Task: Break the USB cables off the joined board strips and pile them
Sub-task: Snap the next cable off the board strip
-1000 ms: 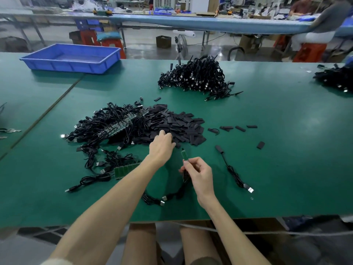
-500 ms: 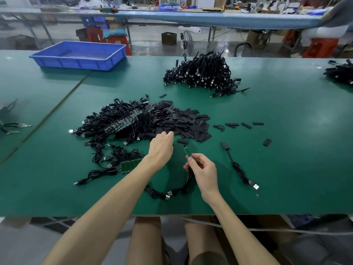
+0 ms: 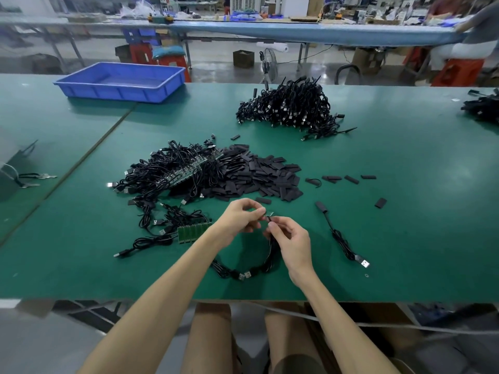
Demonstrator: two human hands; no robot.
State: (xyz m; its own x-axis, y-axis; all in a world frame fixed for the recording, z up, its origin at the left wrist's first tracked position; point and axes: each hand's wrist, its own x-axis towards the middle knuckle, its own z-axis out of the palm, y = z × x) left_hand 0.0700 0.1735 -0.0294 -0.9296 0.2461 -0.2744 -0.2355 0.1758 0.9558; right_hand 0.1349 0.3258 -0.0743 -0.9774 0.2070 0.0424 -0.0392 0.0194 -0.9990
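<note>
Head view: across the green surface (image 3: 405, 211), the finished cable pile (image 3: 291, 109) sits far back, joined strips (image 3: 189, 171) nearer left. Just above the surface, the left hand (image 3: 240, 220) pinches one small board (image 3: 268, 212) in its fingers, long axis left-right; the right hand (image 3: 293, 244) pinches its cable (image 3: 270, 255), which trails toward the person. Bending too sharply could tear the wires.

Factory floor, long workbenches (image 3: 405, 163), cable piles (image 3: 289, 109)

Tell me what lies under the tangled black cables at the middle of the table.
Green board strips show between the tangled cables. How many strips there are, and anything beneath them, is covered.
</note>
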